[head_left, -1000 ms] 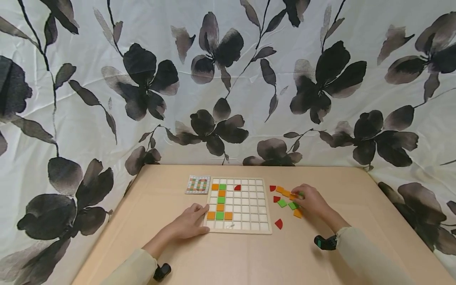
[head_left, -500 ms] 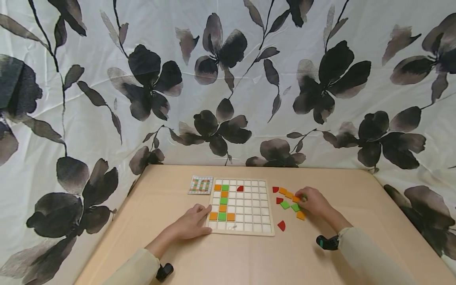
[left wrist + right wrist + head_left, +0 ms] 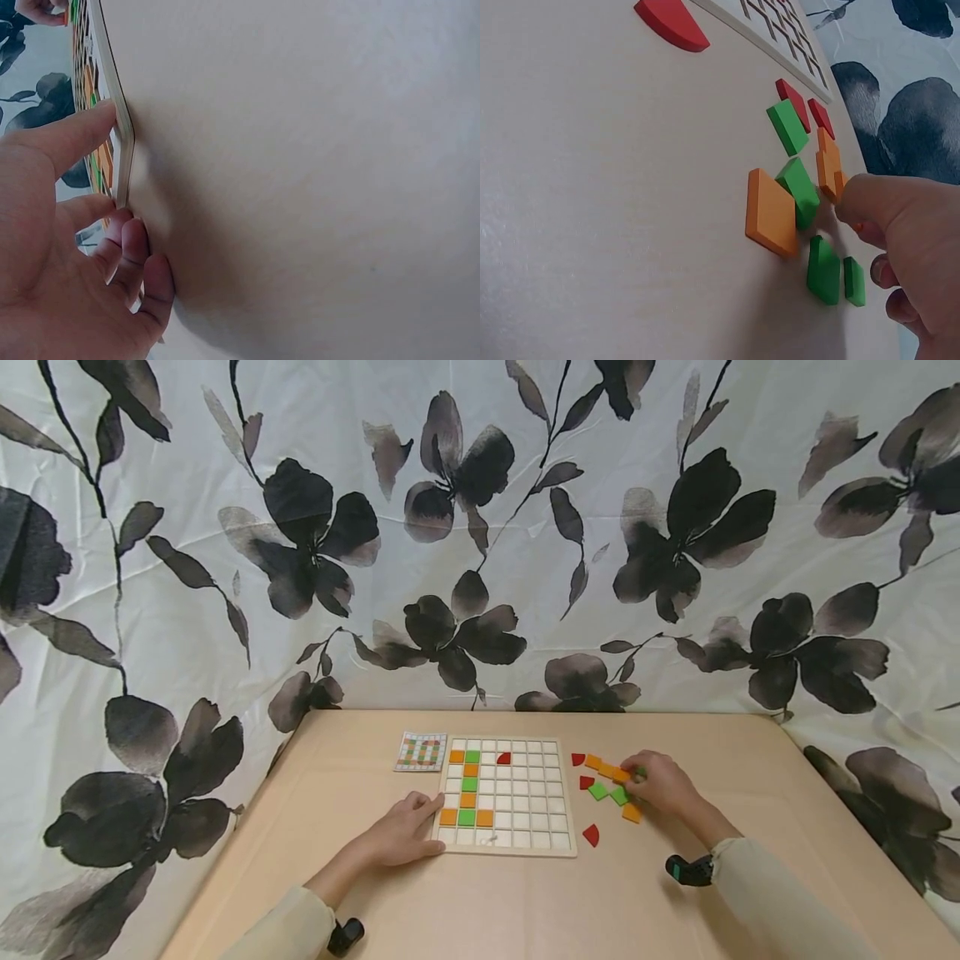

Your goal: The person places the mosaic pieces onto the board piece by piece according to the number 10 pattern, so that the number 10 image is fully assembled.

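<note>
Head view: your left hand [image 3: 401, 832] lies spread against the left edge of the gridded board [image 3: 531, 818], mid-surface [image 3: 465, 910]; your right hand [image 3: 662, 782] curls at an orange square tile [image 3: 619, 775], pinch unclear. Left wrist: a hard push could skid the board. Right wrist: sweeping could scatter crowded green tiles [image 3: 787, 127].

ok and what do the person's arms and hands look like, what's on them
The left hand and right hand are bare, with no gloves visible. The left sleeve and right sleeve are long, plain, pale cream fabric. A small black left wrist device and a matching right wrist device show below the cuffs; the right one has a green patch. No cables show.
</note>
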The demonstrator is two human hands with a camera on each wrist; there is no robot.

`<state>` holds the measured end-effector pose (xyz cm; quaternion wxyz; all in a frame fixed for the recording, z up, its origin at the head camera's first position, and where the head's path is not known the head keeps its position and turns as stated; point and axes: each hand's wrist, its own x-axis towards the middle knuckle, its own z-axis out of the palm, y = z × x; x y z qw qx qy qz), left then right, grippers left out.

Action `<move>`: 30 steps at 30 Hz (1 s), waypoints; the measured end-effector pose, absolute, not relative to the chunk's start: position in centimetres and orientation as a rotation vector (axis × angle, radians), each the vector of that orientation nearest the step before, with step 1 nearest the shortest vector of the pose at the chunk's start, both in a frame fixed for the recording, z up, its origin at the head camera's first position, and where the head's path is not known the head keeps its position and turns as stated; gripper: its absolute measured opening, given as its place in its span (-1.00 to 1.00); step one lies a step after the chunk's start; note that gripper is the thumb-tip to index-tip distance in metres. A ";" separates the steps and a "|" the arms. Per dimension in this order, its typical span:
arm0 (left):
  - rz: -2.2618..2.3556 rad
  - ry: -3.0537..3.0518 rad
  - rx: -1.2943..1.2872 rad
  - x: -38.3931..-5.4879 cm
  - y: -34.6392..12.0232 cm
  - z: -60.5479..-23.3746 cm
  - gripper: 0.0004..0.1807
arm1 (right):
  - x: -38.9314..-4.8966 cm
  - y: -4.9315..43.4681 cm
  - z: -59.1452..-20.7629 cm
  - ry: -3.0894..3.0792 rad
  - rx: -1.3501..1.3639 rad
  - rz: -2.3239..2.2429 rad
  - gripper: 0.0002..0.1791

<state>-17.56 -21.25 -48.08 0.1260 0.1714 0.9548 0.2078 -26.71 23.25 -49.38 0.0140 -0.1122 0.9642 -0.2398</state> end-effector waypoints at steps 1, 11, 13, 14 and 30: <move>0.599 2.779 0.501 -17.6 -21.3 -48.0 -0.14 | -26.7 23.2 -49.3 2.993 -0.358 -0.769 -0.70; 0.604 2.782 0.520 -17.6 -21.3 -48.5 -0.14 | -26.0 21.6 -48.7 2.957 -0.358 -0.874 -0.72; 0.605 2.784 0.517 -17.6 -21.3 -48.6 -0.14 | -26.0 21.2 -48.6 2.967 -0.368 -0.876 -0.73; 0.601 2.790 0.516 -17.6 -21.3 -48.6 -0.14 | -26.0 21.0 -48.5 2.973 -0.379 -0.879 -0.74; 0.604 2.790 0.508 -17.5 -21.4 -48.7 -0.13 | -26.0 18.1 -47.9 2.993 -0.567 -0.928 -0.76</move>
